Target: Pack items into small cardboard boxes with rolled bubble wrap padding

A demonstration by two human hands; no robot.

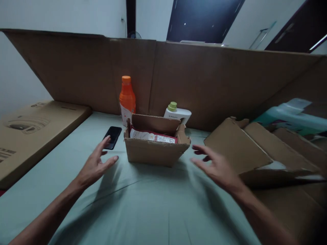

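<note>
Small open cardboard box (pixel 157 149) sat mid-surface, straight ahead between both hands, long axis running left-right. Left hand (pixel 95 165) and right hand (pixel 217 168) flanked it, fingers spread, holding nothing, roughly equally near. Phone (pixel 112 137) just beyond left hand.

Dim room, white walls (pixel 22 78), dark window (pixel 204 20) up top, dark door (pixel 298 30) far right. Pale green sheet (pixel 143 204) underfoot, tall cardboard screen (pixel 204 81) behind, flat carton (pixel 30 132) along left.
</note>
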